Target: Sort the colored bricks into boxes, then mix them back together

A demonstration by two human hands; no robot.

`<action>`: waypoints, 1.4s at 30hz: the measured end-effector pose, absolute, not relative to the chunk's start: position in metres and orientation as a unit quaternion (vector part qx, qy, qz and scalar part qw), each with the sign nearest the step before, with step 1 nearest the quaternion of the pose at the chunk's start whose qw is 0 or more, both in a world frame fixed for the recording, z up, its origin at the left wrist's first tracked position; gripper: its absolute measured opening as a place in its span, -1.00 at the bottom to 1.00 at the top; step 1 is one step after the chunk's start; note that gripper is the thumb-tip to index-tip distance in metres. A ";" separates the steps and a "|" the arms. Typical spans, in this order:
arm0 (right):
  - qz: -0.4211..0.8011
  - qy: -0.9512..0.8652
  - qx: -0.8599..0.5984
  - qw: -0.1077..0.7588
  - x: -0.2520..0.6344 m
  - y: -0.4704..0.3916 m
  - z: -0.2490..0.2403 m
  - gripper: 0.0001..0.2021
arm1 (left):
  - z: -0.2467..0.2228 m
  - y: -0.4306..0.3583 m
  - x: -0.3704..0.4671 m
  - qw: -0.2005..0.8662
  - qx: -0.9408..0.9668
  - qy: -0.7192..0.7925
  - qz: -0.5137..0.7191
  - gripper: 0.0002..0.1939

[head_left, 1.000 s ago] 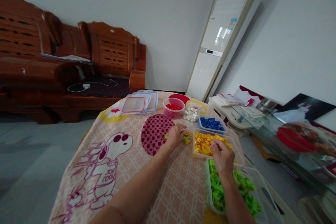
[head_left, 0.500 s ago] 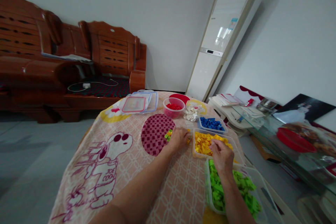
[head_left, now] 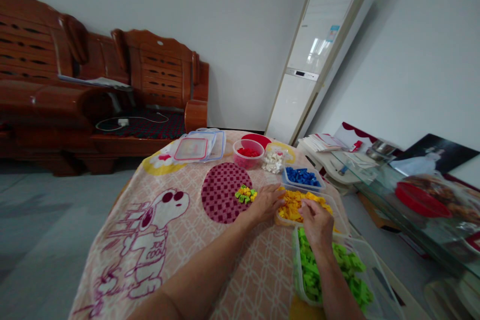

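A second ago the left hand [head_left: 267,203] was lower down the yellow box's side of the desk [head_left: 258,265], right over the small bunch of green and yellow pieces [head_left: 245,194]. Now it has slid to the right, and its fingertips are at the left edge of the yellow box [head_left: 287,222]. The little bunch is out in the open, lying on the desk at the right edge of the dark round patch [head_left: 219,192], just beside the left hand. I cannot tell whether the left hand's grip has anything in it.

The right hand [head_left: 318,220] has hardly moved. It is over the yellow pieces [head_left: 295,202], with its fingers bent in. I cannot see if that grip's tips meet or pinch a piece.

The blue pieces [head_left: 303,176], white pieces [head_left: 273,161] and red pieces [head_left: 248,152] are where they were, and so are the green pieces [head_left: 310,272] under the right arm.
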State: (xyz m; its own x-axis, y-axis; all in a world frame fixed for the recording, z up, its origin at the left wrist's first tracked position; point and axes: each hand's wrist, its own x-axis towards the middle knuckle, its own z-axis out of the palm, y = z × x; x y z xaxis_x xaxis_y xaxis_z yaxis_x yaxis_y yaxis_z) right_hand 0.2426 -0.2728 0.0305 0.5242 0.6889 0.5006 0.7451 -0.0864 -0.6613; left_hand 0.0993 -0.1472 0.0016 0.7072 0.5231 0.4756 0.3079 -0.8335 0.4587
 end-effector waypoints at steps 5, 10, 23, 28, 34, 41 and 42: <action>-0.025 -0.482 -0.739 0.470 0.242 -0.273 0.032 -0.66 | 0.008 -0.136 0.090 0.203 0.882 0.275 0.323 -0.63; -0.029 -0.492 -0.736 0.463 0.243 -0.273 0.029 -0.67 | 0.016 -0.118 0.072 0.236 0.847 0.349 0.324 -0.65; -0.011 -0.484 -0.740 0.467 0.241 -0.273 0.032 -0.68 | 0.009 -0.125 0.074 0.196 0.919 0.278 0.200 -0.71; -0.022 -0.490 -0.733 0.472 0.243 -0.274 0.031 -0.69 | 0.007 -0.126 0.077 0.191 0.917 0.283 0.205 -0.73; -0.012 -0.482 -0.741 0.468 0.244 -0.273 0.029 -0.67 | 0.018 -0.124 0.074 0.235 0.865 0.329 0.296 -0.78; -0.031 -0.488 -0.739 0.463 0.244 -0.273 0.028 -0.65 | 0.026 -0.139 0.088 0.343 0.808 0.324 0.353 -0.67; -0.033 -0.490 -0.740 0.460 0.244 -0.273 0.029 -0.65 | 0.026 -0.142 0.091 0.367 0.801 0.311 0.357 -0.64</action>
State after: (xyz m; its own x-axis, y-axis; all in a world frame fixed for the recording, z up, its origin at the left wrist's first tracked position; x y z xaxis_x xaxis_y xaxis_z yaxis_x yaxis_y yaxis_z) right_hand 0.2437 -0.2735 0.0293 0.5182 0.6936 0.5004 0.7553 -0.0966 -0.6483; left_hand 0.0911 -0.1423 0.0264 0.5517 0.7598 0.3439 0.2362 -0.5378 0.8093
